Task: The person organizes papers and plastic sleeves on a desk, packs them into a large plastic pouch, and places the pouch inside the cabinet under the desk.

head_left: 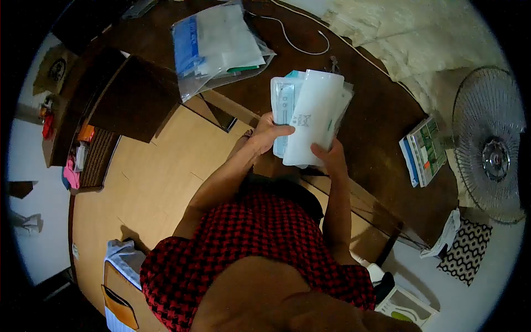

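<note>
Both of my hands hold a fanned-out bunch of flat, sealed packets in front of me, above the near edge of a dark wooden desk [376, 144]. My left hand [269, 134] is closed on the left side of the bunch, its thumb on a packet with a light-blue print [285, 102]. My right hand [330, 156] pinches the lower right, thumb on the front white packet [316, 105], which has a small grey mark. What the packets contain is hidden. Further back on the desk lies a clear plastic bag [221, 47] with blue and white contents.
A white cable [304, 52] runs along the back of the desk. At the right are a stack of books or cases [425, 152] and a fan [489, 144]. A shelf unit [99, 155] stands left, and a chair with clothing [124, 260] sits lower left.
</note>
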A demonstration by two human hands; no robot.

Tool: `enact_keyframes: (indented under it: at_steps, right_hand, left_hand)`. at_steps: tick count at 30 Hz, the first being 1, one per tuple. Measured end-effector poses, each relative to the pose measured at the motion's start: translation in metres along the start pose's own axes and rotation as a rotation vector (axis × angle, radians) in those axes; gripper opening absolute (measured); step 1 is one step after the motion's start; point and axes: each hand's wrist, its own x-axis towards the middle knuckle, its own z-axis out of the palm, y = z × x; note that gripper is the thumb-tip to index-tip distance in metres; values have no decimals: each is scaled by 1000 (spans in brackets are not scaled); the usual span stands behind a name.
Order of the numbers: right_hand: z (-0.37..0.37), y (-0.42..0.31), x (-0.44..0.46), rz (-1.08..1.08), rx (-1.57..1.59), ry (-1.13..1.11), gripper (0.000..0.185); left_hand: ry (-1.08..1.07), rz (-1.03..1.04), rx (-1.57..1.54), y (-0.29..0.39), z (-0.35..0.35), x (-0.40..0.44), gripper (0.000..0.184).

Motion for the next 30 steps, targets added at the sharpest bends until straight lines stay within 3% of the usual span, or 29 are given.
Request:
enact_keyframes:
  at_steps: [2,4,7,8,9,11,12,15,16,17,19,20,22,27,29,30]
  right_hand:
    - [2,3,3,-19,-40,12,46]
    - [8,9,7,-46,-82,12,46]
    - [25,7,8,-160,-134,35,45]
    - [36,5,5,-155,-273,110,45]
    - [48,2,1,-147,-414,188,46]
    - [65,5,-1,-201,-631,111,51]
    - [68,24,7,-294,-744,111,55]
    - [73,25,13,-381,-568,-7,57]
    - [73,21,11,-381,-567,-12,57]
    - [72,15,9,-322,-563,-11,58]
    - [69,11,12,-265,-559,-15,58]
    - [67,11,17,-291,-380,-59,60]
    - [64,15,21,-255,-103,-154,63]
    - [55,35,26,-148,-73,-91,57]
    - [52,36,26,-111,20,-61,55]
    - [51,38,26,-56,103,0,56]
  left_hand:
    - [-3,-37,2,6,-6,-3,36]
    - [-63,77,213,7,-9,-8,39]
    - [5,249,263,6,-2,-12,50]
    - [-64,119,155,-1,-3,-9,65]
    - [-55,118,152,-6,2,-9,65]
    - [84,375,385,-17,15,-13,72]
    - [88,403,412,-15,20,-17,82]
    - [111,350,427,-7,21,-19,86]
    - [252,333,358,-6,23,-16,72]
    - [259,332,358,-2,19,-16,72]
    - [263,49,18,10,9,-14,56]
    - [360,110,60,8,5,-13,39]
    - [347,76,15,5,-3,-10,40]
    - [259,34,10,8,-18,-5,36]
    - [406,229,-295,13,-48,18,29]
    - [487,286,-279,20,-70,28,27]
